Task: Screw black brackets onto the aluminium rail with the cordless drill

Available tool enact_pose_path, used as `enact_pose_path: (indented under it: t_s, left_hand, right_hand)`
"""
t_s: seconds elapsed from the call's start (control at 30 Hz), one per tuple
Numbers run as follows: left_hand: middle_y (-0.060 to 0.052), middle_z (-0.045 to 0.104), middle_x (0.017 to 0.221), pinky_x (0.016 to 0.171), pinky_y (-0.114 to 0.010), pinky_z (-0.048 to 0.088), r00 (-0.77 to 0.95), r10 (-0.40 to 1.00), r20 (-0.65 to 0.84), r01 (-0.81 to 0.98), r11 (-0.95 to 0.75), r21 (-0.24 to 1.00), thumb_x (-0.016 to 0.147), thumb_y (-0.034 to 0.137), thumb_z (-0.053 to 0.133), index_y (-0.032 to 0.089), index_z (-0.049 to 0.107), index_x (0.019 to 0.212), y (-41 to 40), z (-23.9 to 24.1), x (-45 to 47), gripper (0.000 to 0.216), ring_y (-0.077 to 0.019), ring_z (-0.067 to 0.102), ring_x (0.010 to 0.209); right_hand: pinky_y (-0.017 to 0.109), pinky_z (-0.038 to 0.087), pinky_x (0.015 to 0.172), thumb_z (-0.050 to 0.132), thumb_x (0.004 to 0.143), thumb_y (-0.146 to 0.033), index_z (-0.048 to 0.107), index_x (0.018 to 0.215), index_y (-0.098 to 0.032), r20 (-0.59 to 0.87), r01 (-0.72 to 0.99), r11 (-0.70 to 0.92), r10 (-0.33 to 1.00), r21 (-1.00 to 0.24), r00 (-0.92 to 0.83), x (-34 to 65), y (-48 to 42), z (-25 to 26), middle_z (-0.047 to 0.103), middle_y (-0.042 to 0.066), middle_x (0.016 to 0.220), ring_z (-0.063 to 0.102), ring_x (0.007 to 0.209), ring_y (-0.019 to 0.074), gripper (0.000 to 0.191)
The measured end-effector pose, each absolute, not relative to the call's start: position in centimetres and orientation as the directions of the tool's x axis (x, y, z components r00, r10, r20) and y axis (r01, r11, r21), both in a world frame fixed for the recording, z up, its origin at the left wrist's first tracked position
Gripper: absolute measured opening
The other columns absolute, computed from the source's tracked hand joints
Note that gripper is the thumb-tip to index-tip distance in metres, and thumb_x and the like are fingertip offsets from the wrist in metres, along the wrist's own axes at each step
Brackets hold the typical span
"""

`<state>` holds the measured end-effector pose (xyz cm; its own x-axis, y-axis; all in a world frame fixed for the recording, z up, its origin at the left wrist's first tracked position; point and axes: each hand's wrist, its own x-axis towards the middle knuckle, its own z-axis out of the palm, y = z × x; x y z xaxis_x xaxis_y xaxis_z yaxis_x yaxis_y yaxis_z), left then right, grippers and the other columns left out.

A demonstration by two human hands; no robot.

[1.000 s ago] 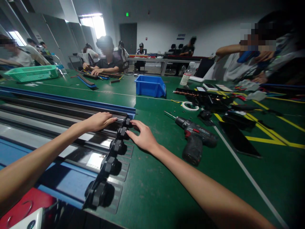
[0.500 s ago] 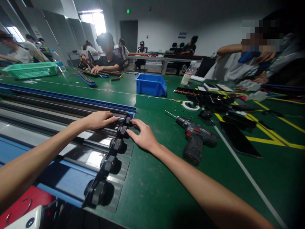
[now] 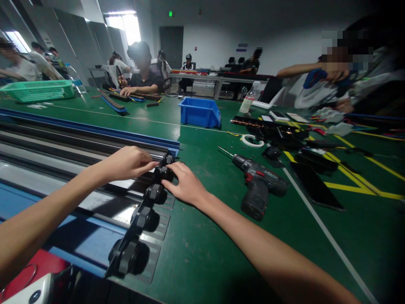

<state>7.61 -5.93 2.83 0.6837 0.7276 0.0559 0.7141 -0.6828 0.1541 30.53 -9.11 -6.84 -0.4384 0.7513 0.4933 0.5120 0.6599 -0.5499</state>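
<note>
A row of black cable glands (image 3: 156, 193) with hexagonal nuts runs along a black end plate (image 3: 122, 249) at the right end of a rail assembly (image 3: 63, 202) with blue, black and clear lengthwise parts. My right hand (image 3: 187, 185) has its thumb and fingers around the second gland from the far end (image 3: 163, 172), on the outer side of the plate. On the inner side, my left hand (image 3: 133, 162) is bent with its fingers closed together at the back of the same gland. What its fingertips hold there, if anything, is hidden.
A black cordless drill (image 3: 257, 183) lies right of my right hand. Beyond stand a blue bin (image 3: 200, 113), a tape roll (image 3: 252, 140) and a bottle (image 3: 249, 99). A dark phone-like slab (image 3: 316, 185) and loose parts lie further right. Co-workers sit around the green table (image 3: 196, 253).
Both hands have moved slightly nearer along the row, from the farthest glands to the second one. My left hand's fingers, stretched out before, are now bent and closed. My right hand has tightened around the gland.
</note>
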Motion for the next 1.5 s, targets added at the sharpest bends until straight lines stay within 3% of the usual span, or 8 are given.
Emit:
enact_pose_path:
  t_s: [0.2, 0.4, 0.93, 1.1, 1.27, 1.4, 1.5]
  left_hand:
    - [-0.009, 0.06, 0.059, 0.059, -0.031, 0.035, 0.627, 0.778, 0.023, 0.776, -0.627, 0.059, 0.096, 0.052, 0.04, 0.018, 0.065, 0.064, -5.4, 0.4, 7.5, 0.052, -0.0171, 0.054, 0.054]
    - [-0.011, 0.067, 0.072, 0.066, -0.031, 0.038, 0.674, 0.737, 0.047, 0.734, -0.676, 0.072, 0.1, 0.048, 0.037, 0.018, 0.069, 0.072, -5.4, -0.3, 8.1, 0.052, -0.0197, 0.061, 0.064]
    - [-0.005, 0.059, 0.062, 0.059, -0.029, 0.029, 0.744, 0.663, 0.09, 0.658, -0.749, 0.081, 0.102, 0.042, 0.036, 0.016, 0.06, 0.066, -5.0, -0.6, 8.2, 0.051, -0.0127, 0.049, 0.055]
    - [-0.003, 0.055, 0.059, 0.059, -0.027, 0.028, 0.756, 0.644, 0.119, 0.63, -0.765, 0.134, 0.101, 0.041, 0.04, 0.015, 0.056, 0.064, -5.0, 0.2, 7.9, 0.048, -0.0109, 0.044, 0.054]
    - [0.0, 0.05, 0.057, 0.057, -0.025, 0.028, 0.728, 0.651, 0.216, 0.598, -0.757, 0.265, 0.1, 0.039, 0.042, 0.015, 0.053, 0.064, -4.7, 0.9, 7.4, 0.045, -0.0094, 0.041, 0.053]
    - [0.0, 0.055, 0.06, 0.058, -0.025, 0.029, 0.706, 0.671, 0.229, 0.584, -0.733, 0.348, 0.1, 0.039, 0.041, 0.014, 0.056, 0.066, -4.4, 0.9, 7.1, 0.045, -0.009, 0.045, 0.055]
    - [-0.001, 0.056, 0.06, 0.058, -0.025, 0.029, 0.712, 0.67, 0.211, 0.588, -0.733, 0.343, 0.101, 0.04, 0.041, 0.013, 0.058, 0.066, -4.2, 0.6, 6.9, 0.048, -0.0089, 0.044, 0.055]
  right_hand:
    - [0.046, 0.047, 0.098, 0.067, 0.088, -0.037, 0.059, 0.122, -0.02, 0.483, 0.537, 0.659, 0.751, -0.526, -0.45, 30.3, -8.9, -7.0, 0.063, 0.009, 0.118, 0.059, 0.11, 0.025, 0.039]
    - [0.046, 0.046, 0.097, 0.067, 0.088, -0.038, 0.059, 0.121, -0.018, 0.476, 0.573, 0.66, 0.749, -0.486, -0.46, 30.2, -8.7, -7.1, 0.064, 0.01, 0.115, 0.058, 0.108, 0.0256, 0.039]
    - [0.045, 0.045, 0.096, 0.065, 0.089, -0.037, 0.059, 0.122, -0.017, 0.46, 0.611, 0.652, 0.754, -0.448, -0.468, 29.8, -8.7, -7.2, 0.064, 0.011, 0.114, 0.058, 0.109, 0.0263, 0.039]
    - [0.046, 0.045, 0.097, 0.061, 0.092, -0.04, 0.054, 0.13, -0.016, 0.553, 0.611, 0.646, 0.745, -0.458, -0.373, 30.3, -9.9, -6.2, 0.061, 0.013, 0.12, 0.056, 0.113, 0.0275, 0.045]
    - [0.047, 0.044, 0.1, 0.06, 0.091, -0.047, 0.064, 0.111, -0.016, 0.624, 0.51, 0.767, 0.627, -0.39, -0.467, 30.2, -11.6, -5.0, 0.06, 0.013, 0.118, 0.055, 0.114, 0.0269, 0.037]
    - [0.053, 0.029, 0.116, 0.065, 0.086, -0.051, 0.066, 0.107, -0.015, 0.597, 0.477, 0.826, 0.553, -0.301, -0.582, 29.3, -12.1, -5.2, 0.049, 0.017, 0.14, 0.04, 0.136, 0.0306, 0.042]
    - [0.056, 0.021, 0.12, 0.066, 0.085, -0.049, 0.065, 0.11, -0.015, 0.563, 0.501, 0.819, 0.563, -0.28, -0.605, 28.8, -12.1, -5.5, 0.043, 0.017, 0.148, 0.031, 0.143, 0.0311, 0.043]
